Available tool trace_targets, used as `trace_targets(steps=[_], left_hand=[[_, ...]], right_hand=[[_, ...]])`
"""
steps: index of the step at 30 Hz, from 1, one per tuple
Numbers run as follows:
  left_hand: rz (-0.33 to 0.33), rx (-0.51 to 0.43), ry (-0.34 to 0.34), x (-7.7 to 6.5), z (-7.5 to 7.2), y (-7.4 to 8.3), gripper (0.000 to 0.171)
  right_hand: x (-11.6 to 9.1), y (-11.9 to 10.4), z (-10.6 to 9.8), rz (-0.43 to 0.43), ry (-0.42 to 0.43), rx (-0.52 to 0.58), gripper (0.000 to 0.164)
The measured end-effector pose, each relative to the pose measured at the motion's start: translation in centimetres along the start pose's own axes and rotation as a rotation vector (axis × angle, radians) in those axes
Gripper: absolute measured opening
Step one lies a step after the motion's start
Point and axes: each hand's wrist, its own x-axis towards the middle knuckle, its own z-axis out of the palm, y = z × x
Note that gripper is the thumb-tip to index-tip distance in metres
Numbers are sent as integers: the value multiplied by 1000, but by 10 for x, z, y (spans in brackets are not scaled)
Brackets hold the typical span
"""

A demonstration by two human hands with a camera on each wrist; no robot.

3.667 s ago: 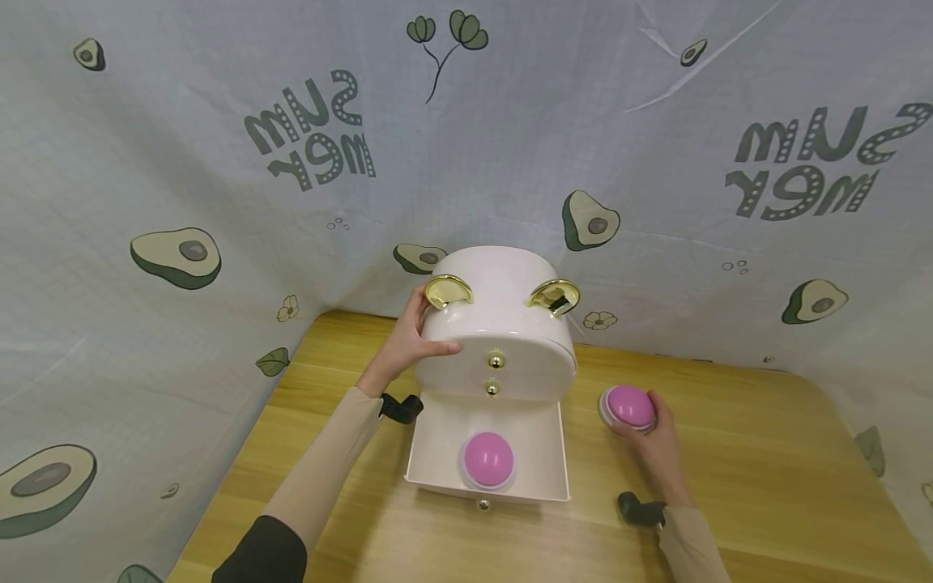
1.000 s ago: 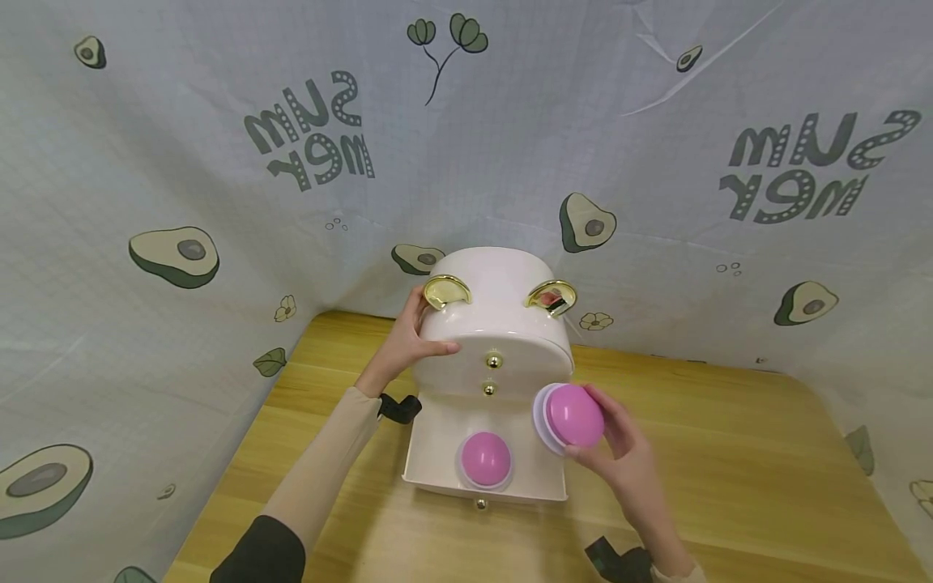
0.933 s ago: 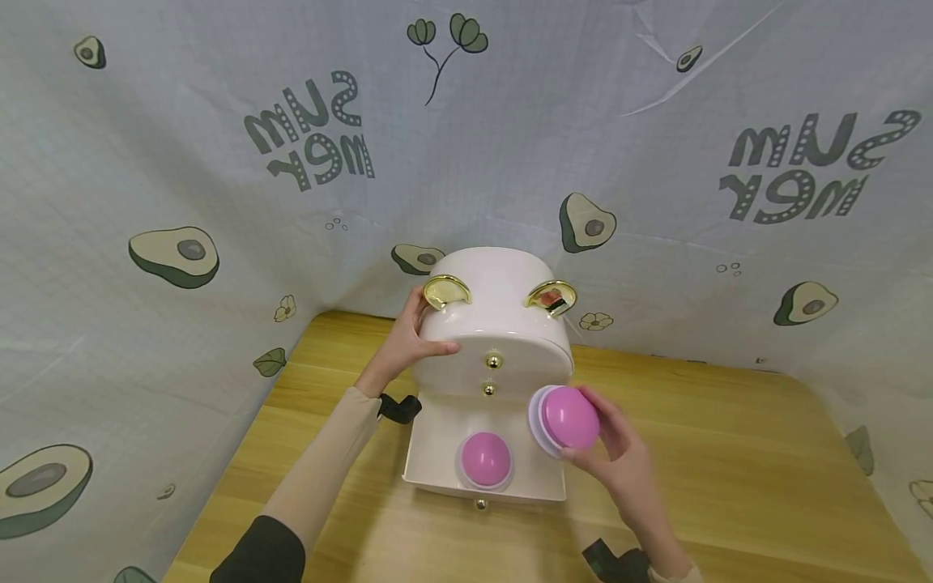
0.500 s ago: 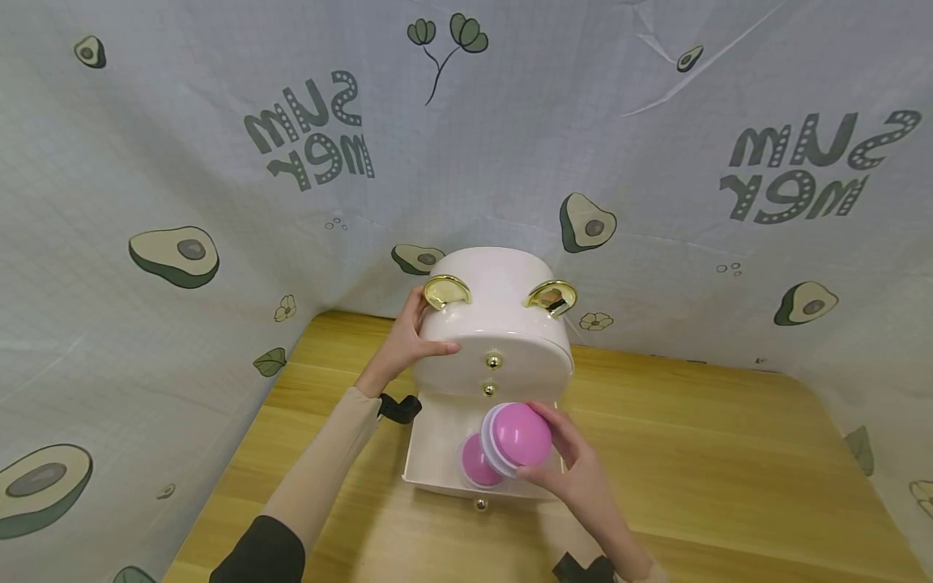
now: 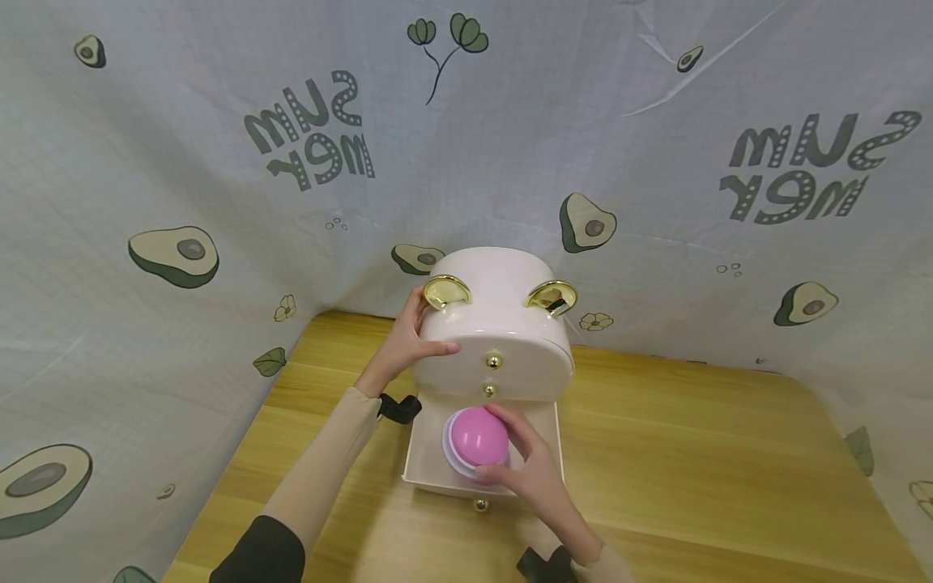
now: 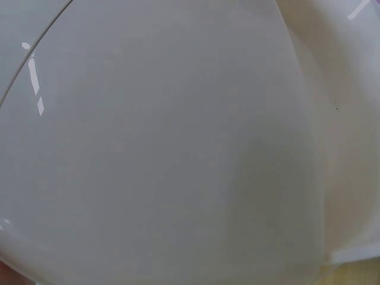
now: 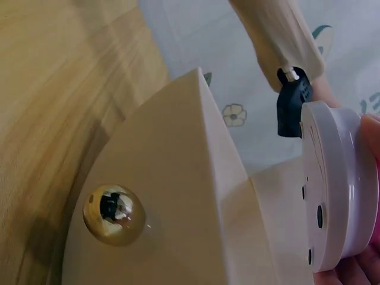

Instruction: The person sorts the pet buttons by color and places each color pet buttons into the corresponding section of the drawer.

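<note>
My right hand (image 5: 535, 474) grips a round push button (image 5: 481, 436) with a pink dome and pale base, over the pulled-out drawer (image 5: 430, 441). In the right wrist view, the push button (image 7: 344, 184) is tilted, its underside with small dark feet facing the drawer front. It hides a second pink button lying in the drawer, seen in earlier frames. My left hand (image 5: 404, 344) holds the side of the white storage box (image 5: 496, 279), thumb on its front. The box's smooth white front (image 6: 166, 142) fills the left wrist view.
Gold ear-shaped pieces (image 5: 448, 291) stand on the box top. Gold knobs (image 5: 493, 361) sit on its front, another knob (image 7: 114, 214) on the drawer front. A wooden table (image 5: 700, 478) lies underneath, with a printed cloth (image 5: 466, 146) hanging behind and at the sides.
My right hand has lifted its push button from the table at the right and carried it left over the drawer, covering the other button. My left hand stays on the box.
</note>
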Motion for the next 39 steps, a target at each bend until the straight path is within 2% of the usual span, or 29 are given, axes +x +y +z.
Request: trace_targets(steps=[8, 16, 26, 35, 39], left_hand=[[13, -8, -2, 0, 0, -1, 87], [16, 2, -3, 1, -1, -2, 86], [25, -12, 0, 0, -1, -3, 85], [21, -2, 1, 1, 0, -2, 85], [18, 2, 0, 1, 0, -2, 85]], right_hand=[[10, 12, 24, 58, -29, -32, 78], [17, 17, 35, 108, -47, -90, 77], [21, 23, 41, 83, -84, -112, 79], [21, 28, 40, 8, -111, -296, 82], [20, 28, 38, 8, -127, -332, 78]])
